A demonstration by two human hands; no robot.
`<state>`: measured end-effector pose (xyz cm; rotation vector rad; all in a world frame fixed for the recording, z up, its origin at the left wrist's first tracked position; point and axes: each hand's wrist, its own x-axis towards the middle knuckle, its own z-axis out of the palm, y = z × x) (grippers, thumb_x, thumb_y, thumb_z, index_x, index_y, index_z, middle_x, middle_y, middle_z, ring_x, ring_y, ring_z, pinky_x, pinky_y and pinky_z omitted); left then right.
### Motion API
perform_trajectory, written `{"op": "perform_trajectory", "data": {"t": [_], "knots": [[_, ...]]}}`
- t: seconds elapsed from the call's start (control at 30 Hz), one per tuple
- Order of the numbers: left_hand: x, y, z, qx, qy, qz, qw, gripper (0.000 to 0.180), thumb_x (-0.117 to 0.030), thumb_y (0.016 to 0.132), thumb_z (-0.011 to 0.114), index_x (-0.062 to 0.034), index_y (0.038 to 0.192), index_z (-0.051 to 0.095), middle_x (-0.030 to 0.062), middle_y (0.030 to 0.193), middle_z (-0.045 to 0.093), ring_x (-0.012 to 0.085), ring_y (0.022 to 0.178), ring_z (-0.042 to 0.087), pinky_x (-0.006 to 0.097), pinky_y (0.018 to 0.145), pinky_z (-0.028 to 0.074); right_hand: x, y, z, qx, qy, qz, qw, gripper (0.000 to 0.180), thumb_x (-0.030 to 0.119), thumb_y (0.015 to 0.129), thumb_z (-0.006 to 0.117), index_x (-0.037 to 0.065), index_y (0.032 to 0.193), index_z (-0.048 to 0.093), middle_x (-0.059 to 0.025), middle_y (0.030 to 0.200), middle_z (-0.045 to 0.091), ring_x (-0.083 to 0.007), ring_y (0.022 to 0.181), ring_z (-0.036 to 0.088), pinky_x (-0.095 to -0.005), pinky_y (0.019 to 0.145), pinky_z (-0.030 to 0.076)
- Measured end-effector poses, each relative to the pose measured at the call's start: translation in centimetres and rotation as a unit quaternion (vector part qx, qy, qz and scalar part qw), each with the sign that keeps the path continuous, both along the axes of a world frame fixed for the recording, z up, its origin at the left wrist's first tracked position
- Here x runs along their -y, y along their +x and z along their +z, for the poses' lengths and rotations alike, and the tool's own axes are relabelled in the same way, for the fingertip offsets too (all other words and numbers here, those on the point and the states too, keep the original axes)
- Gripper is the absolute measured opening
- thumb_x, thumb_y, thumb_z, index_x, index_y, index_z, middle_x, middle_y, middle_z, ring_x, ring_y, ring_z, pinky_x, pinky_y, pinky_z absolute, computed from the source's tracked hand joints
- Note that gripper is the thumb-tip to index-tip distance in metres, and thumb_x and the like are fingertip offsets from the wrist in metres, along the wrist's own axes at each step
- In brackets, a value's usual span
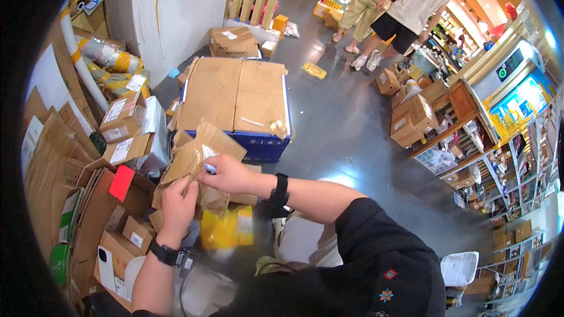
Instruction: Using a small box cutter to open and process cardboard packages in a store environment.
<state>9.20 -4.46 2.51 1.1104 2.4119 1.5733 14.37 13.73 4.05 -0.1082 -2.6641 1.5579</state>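
Observation:
Both hands are at a crumpled brown cardboard box (pixel 216 142), opened out with loose flaps and strips of tape. My left hand (pixel 178 204) is closed on its near edge, thumb on top. My right hand (pixel 232 175) is closed against the middle of the cardboard. A small light-blue thing (pixel 210 168) shows at its fingers, too small to tell its kind. Just behind stands a large blue-sided carton (pixel 258 147) with a brown cardboard top. A yellow package (pixel 226 229) lies below the hands.
Small cartons (pixel 124 118) and folded cardboard (pixel 56 158) crowd the left. A white phone (pixel 106 267) rests on a box near my left forearm. Two people (pixel 405 9) stand at the far right. More cartons (pixel 413 120) and metal shelves (pixel 505 182) line the right side.

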Motion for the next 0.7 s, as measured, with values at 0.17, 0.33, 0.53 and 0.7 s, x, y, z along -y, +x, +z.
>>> {"op": "perform_trajectory", "data": {"t": [0.17, 0.33, 0.53, 0.7], "knots": [[-0.6, -0.9, -0.2, 0.393, 0.117, -0.044, 0.911, 0.025, -0.023, 0.095, 0.054, -0.001, 0.104, 0.064, 0.0076, 0.096, 0.068, 0.0237, 0.087, 0.064, 0.033, 0.078, 0.048, -0.5, -0.1, -0.5, -0.058, 0.018, -0.022, 0.998, 0.024, 0.025, 0.085, 0.067, 0.002, 0.079, 0.062, -0.0159, 0.063, 0.059, -0.0261, 0.056, 0.059, -0.0386, 0.056, 0.047], [-0.4, -0.8, -0.2, 0.65, 0.239, -0.078, 0.717, 0.039, -0.035, 0.099, 0.052, -0.0091, 0.129, 0.052, 0.003, 0.12, 0.062, 0.0181, 0.107, 0.06, 0.035, 0.09, 0.049, 0.4, 0.1, -0.2, -0.083, 0.066, -0.004, 0.994, 0.021, 0.023, 0.082, 0.066, 0.002, 0.083, 0.065, -0.0215, 0.071, 0.062, -0.0381, 0.067, 0.062, -0.0432, 0.063, 0.05], [-0.1, -0.7, 0.9, 0.536, 0.205, -0.015, 0.819, 0.031, -0.014, 0.092, 0.063, -0.0017, 0.12, 0.058, 0.0084, 0.112, 0.065, 0.0184, 0.098, 0.064, 0.033, 0.084, 0.053, 1.7, 0.2, -0.4, -0.112, 0.075, 0.047, 0.99, 0.019, 0.021, 0.078, 0.065, 0.002, 0.081, 0.065, -0.0224, 0.075, 0.064, -0.0417, 0.073, 0.063, -0.0454, 0.067, 0.052], [-0.3, -0.9, 0.8, 0.439, 0.209, 0.006, 0.874, 0.032, -0.011, 0.089, 0.067, 0.0001, 0.118, 0.06, 0.0078, 0.111, 0.066, 0.0154, 0.097, 0.064, 0.031, 0.084, 0.052, 1.2, 0.7, -0.1, -0.085, 0.033, -0.006, 0.996, 0.019, 0.022, 0.086, 0.068, 0.004, 0.081, 0.066, -0.0081, 0.058, 0.056, -0.0121, 0.055, 0.053, -0.0317, 0.053, 0.045]]}}
